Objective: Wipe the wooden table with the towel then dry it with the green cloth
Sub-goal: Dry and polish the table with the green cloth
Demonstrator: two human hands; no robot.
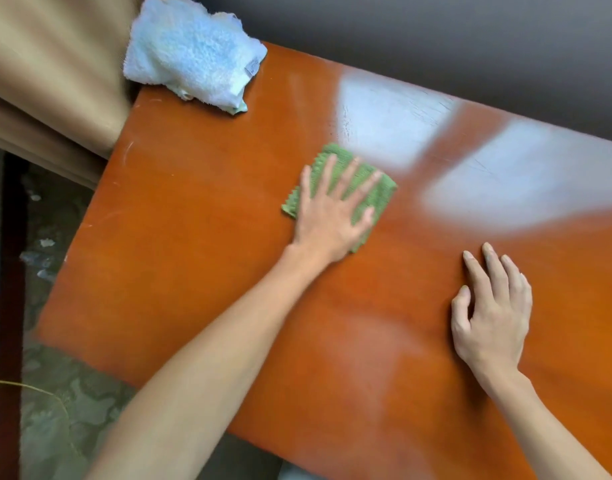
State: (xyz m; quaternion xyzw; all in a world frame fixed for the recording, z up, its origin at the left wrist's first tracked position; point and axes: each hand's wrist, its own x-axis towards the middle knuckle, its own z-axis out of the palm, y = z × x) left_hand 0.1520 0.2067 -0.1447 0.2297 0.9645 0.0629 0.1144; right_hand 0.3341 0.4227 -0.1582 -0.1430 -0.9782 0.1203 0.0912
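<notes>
Where the wooden table (200,271) meets tan curtain (51,84), crumpled towel (190,53).

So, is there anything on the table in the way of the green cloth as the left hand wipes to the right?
Nothing visible. The left hand presses the cloth flat on the table; the wood to its right is bare except for the right hand, nearer the person. The towel lies at the far left corner.

Home rm, curtain (48,81), wooden table (200,271)
</notes>
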